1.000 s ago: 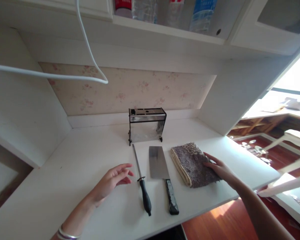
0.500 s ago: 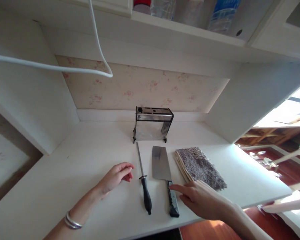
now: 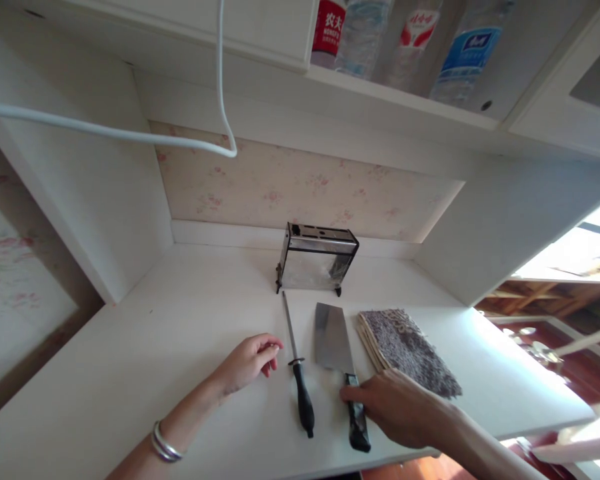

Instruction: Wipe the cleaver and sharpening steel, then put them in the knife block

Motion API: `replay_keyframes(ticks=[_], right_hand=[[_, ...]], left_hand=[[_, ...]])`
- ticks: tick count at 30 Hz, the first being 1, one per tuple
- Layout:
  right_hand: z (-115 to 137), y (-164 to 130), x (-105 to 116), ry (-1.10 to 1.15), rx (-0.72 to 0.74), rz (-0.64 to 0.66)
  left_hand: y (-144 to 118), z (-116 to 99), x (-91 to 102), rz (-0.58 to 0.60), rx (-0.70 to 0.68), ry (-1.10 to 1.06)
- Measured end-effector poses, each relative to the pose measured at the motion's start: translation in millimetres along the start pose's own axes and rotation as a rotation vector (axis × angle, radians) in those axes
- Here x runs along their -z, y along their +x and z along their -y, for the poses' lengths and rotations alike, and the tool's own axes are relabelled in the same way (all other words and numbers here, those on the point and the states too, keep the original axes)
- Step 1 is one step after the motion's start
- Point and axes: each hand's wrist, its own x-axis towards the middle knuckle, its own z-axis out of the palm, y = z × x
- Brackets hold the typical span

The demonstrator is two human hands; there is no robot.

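A cleaver [image 3: 333, 337] with a broad steel blade and black handle lies flat on the white counter, its blade pointing away from me. My right hand [image 3: 397, 407] has closed around the upper part of that handle, a digit across its top. To the left of the cleaver lies a honing steel [image 3: 304, 400], a thin rod with a guard and black grip. My left hand [image 3: 253, 360], fingers loosely curled and nothing visible in them, rests just left of the rod. A folded grey-brown towel [image 3: 410, 350] is beyond my right hand.
A black-framed metal knife block [image 3: 320, 263] stands at the back of the counter [image 3: 205, 287]. Several plastic bottles [image 3: 467, 57] sit on the shelf overhead. A white cable [image 3: 130, 137] hangs across the upper left. Side panels [image 3: 520, 220] bound the counter.
My right hand has gone from a fingertip touching the cleaver's handle to closing around it. The view has tilted up slightly, showing more of the bottles. My left hand keeps its pose.
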Motion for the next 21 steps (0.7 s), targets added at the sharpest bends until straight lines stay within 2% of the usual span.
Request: replay_keyframes(ticks=[4,8,11,13,18,21], right_hand=[[4.2,-8.7,28.3,0.037,-0.035,-0.081],[0.7,-9.8,49.7,0.059,-0.107,-0.311],[-4.2,-8.3,62.7,0.180,-0.156,-0.508],[-6.0,-9.2,75.1,0.304,-0.216,-0.583],[-11.0,-20.4,128.3,0.728,-0.426,-0.755],[-19.6,-25.1,169.8,0.778,-0.423,-0.917]], left_hand=[[-3.8,-5.3,-2.3,0.025,0.003,0.037],[-4.9,-6.4,-2.8,0.037,-0.013,0.077],[-5.8,-6.6,-2.3,0.043,-0.019,0.113],[-6.7,-7.3,-2.1,0.042,0.000,0.117],[-6.3,-6.4,-1.8,0.045,0.004,0.108],[-3.5,-3.1,-1.2,0.055,0.001,0.134]])
